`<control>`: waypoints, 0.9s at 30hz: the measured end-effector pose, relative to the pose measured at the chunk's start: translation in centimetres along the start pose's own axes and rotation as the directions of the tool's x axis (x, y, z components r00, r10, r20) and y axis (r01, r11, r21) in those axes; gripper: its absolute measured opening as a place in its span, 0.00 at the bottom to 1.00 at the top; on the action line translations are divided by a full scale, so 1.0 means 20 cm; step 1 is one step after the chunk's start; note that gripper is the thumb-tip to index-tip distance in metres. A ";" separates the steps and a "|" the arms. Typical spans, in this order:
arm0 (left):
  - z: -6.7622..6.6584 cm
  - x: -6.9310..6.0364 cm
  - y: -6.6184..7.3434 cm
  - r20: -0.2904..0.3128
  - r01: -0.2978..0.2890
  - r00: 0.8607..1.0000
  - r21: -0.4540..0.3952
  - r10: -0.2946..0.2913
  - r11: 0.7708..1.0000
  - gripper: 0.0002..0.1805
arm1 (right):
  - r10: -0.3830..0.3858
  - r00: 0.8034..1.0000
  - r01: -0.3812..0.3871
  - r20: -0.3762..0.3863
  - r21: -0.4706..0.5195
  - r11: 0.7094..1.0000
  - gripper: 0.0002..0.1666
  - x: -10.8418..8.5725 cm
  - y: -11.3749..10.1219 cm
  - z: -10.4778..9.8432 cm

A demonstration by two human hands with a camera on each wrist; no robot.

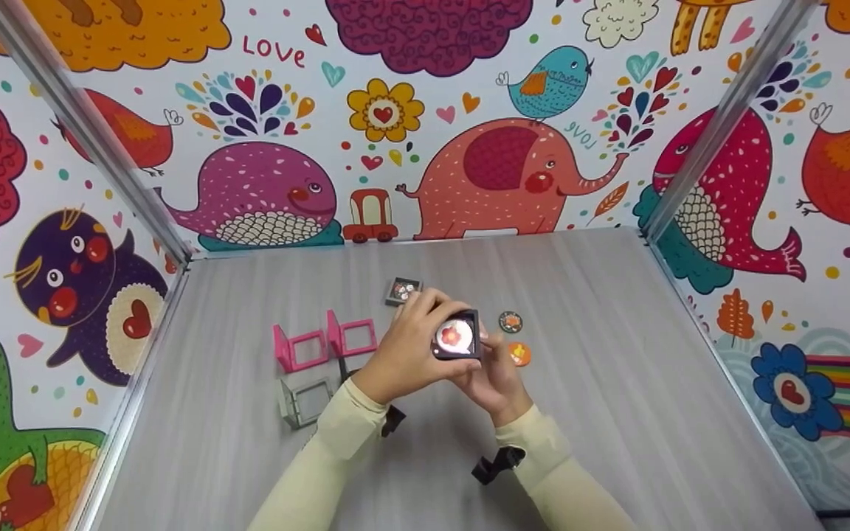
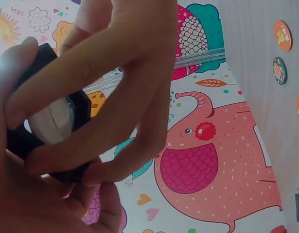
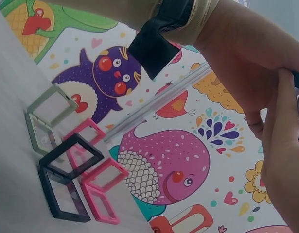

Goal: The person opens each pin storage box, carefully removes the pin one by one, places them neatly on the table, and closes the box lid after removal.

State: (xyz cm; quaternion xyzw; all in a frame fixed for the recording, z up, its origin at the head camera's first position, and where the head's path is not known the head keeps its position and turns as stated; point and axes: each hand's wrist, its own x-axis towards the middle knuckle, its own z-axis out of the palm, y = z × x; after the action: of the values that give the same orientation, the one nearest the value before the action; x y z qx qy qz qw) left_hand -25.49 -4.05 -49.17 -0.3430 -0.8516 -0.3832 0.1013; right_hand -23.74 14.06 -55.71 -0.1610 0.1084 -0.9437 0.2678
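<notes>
Held up above the table is a small black display frame [image 1: 476, 335] with a round badge [image 1: 454, 336] inside, white with a red flower. My left hand [image 1: 406, 343] grips it, thumb along the lower edge and fingers over the top. My right hand [image 1: 497, 380] holds it at its right side, some fingers hidden behind it. Up close in the left wrist view, fingers of both hands wrap the black frame [image 2: 81, 108] and partly cover the badge [image 2: 52, 121]. In the right wrist view, the held frame shows only at the right edge.
Left on the table stand two opened pink frames [image 1: 307, 350], a grey-green frame [image 1: 307, 402] and a black frame [image 3: 66, 179], mostly behind my left arm in the head view. A closed frame [image 1: 401, 290] lies behind the hands. A dark badge [image 1: 510, 321] and orange badge [image 1: 520, 354] lie right.
</notes>
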 end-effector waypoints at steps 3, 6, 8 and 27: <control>0.01 0.00 -0.01 -0.015 -0.008 1.000 -0.008 0.008 1.000 0.38 | 0.010 1.000 -0.010 0.013 0.022 1.000 0.26 0.00 0.00 -0.01; 0.01 0.00 -0.01 -0.041 0.014 0.999 -0.092 -0.018 0.996 0.38 | -0.005 1.000 0.005 0.008 0.018 1.000 0.26 0.00 0.00 -0.01; 0.02 -0.01 -0.02 -0.064 0.038 0.997 -0.179 -0.050 0.983 0.38 | -0.019 1.000 0.019 0.007 0.025 1.000 0.28 0.01 0.01 -0.01; -0.07 -0.05 -0.12 -0.147 0.017 0.977 -0.666 -0.154 0.746 0.39 | -0.106 0.993 0.099 -0.054 -0.112 0.989 0.25 0.00 -0.05 0.00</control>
State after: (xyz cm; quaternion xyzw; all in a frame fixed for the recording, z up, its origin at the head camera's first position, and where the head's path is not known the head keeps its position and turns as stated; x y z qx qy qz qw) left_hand -26.36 -6.66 -50.08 -0.2783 -0.6618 -0.6951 0.0376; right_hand -24.20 15.01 -55.50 -0.1527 0.1592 -0.9533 0.2063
